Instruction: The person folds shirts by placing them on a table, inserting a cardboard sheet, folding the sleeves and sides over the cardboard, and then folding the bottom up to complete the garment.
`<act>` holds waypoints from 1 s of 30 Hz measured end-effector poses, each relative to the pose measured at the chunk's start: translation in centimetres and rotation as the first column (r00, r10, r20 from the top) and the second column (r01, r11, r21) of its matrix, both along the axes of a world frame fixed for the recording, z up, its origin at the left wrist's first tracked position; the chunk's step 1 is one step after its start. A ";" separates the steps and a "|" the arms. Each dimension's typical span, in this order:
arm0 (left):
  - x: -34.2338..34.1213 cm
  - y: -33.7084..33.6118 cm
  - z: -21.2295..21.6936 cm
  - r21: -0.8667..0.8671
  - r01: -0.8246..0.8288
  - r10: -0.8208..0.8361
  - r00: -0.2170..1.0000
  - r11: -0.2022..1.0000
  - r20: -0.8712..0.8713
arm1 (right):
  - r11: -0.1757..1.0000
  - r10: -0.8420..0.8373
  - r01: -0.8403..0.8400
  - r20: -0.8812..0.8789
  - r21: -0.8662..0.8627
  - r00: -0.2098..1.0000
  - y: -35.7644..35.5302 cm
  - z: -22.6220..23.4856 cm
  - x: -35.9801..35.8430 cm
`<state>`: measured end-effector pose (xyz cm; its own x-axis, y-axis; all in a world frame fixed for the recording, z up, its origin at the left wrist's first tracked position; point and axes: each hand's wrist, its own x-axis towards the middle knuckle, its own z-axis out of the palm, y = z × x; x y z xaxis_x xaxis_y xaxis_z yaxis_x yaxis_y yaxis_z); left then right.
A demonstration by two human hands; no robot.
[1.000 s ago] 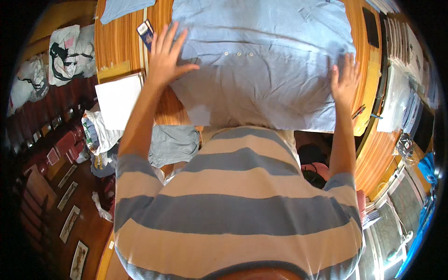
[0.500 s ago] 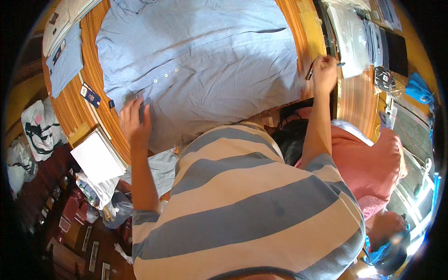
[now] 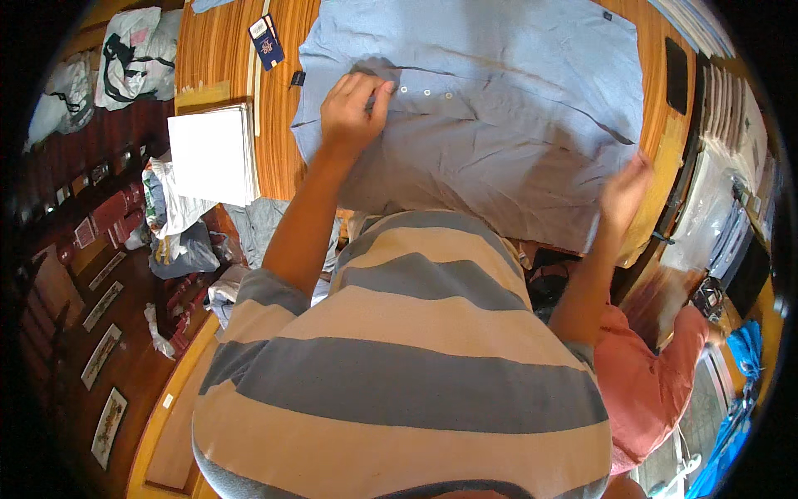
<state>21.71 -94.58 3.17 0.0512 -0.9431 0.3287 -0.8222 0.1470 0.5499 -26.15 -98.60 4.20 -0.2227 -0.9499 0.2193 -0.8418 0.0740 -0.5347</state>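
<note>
Blue cloth lies beneath the left hand (image 3: 357, 112), which rests at the left part of a shirt (image 3: 490, 141), knuckles bent and thumb beside the curled fingers; whether they pinch any fabric, I cannot tell. The right hand (image 3: 625, 193) is at the shirt's right edge, blurred, its fingers drawn together; whether it grips anything cannot be told either.

The shirt is spread wide and creased across the bench (image 3: 223, 51), its near edge by the wearer's striped top (image 3: 424, 374). Three pale buttons (image 3: 427, 92) run in a row just right of the left thumb. One small dark tag (image 3: 297, 78) sticks out at the left edge; another dark tag (image 3: 608, 16) sits at the upper right.

Left of the shirt, on striped wood, are a navy card (image 3: 268, 46) and, nearer the wearer, a stack of white sheets (image 3: 211, 156). Right of the shirt lies a flat black slab (image 3: 677, 76), with clear plastic (image 3: 706, 200) farther right. Below that, a person in a pink top (image 3: 648, 387) bends near a bunched blue sheet (image 3: 746, 349). White bags (image 3: 137, 58) stand far to the left.
</note>
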 end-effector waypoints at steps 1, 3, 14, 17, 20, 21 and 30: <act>-0.2 -0.2 -0.2 -0.040 0.020 -0.020 1.000 0.999 0.023 | 0.986 0.158 -0.162 0.093 0.042 0.983 -0.6 0.9 5.5; -0.8 -0.5 -0.7 -0.086 0.031 -0.027 0.999 0.996 0.045 | 0.905 0.257 -0.307 0.197 0.295 0.946 -1.7 1.6 15.3; 1.8 -1.1 -1.0 0.028 0.155 -0.155 0.988 0.988 -0.017 | 0.774 0.596 -0.613 0.146 0.160 0.790 -2.6 -2.2 25.2; 2.3 -1.9 -0.4 0.078 0.166 -0.168 0.986 0.983 0.022 | 0.770 0.601 -0.619 0.153 0.153 0.785 -2.7 -1.8 25.3; 2.6 -2.3 -0.1 0.074 0.209 -0.211 0.977 0.975 0.021 | 0.769 0.606 -0.621 0.134 0.155 0.784 -2.6 -1.6 25.3; 2.6 -2.4 0.0 0.064 0.224 -0.225 0.974 0.972 0.008 | 0.769 0.608 -0.620 0.121 0.153 0.784 -2.6 -1.6 25.2; 2.6 -2.4 -1.4 0.066 0.222 -0.217 0.974 0.973 -0.071 | 0.732 0.679 -0.670 -0.049 0.120 0.733 -2.2 -0.8 26.3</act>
<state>24.33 -96.96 1.82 -0.1413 -0.9548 0.2614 -0.7380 0.2776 0.6150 0.19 -100.80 3.38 0.4994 -0.8588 0.1145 -0.7290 -0.4880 -0.4801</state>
